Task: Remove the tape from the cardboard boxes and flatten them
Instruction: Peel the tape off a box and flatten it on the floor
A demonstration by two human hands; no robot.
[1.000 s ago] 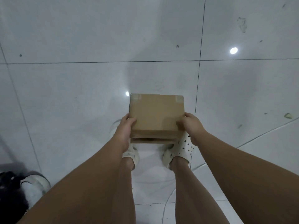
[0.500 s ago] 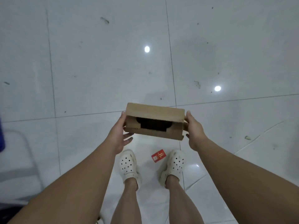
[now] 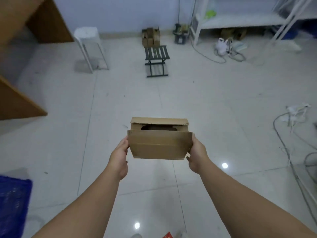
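Note:
I hold a small brown cardboard box [image 3: 160, 146] out in front of me at waist height, above the white tiled floor. My left hand [image 3: 119, 156] presses on its left side and my right hand [image 3: 197, 154] on its right side. The top of the box is partly open, with a dark gap between its flaps. More cardboard boxes [image 3: 151, 37] stand stacked against the far wall.
A dark folding stool [image 3: 156, 60] stands ahead, with a white stool [image 3: 89, 47] to its left. White metal shelving [image 3: 240, 21] is at the back right. Cables [image 3: 295, 146] trail on the right. A wooden desk [image 3: 18, 102] is at the left, a blue crate [image 3: 12, 203] bottom left.
My view has lifted from my feet and the floor up to the room. The box has tilted, so its front face now shows below the open top.

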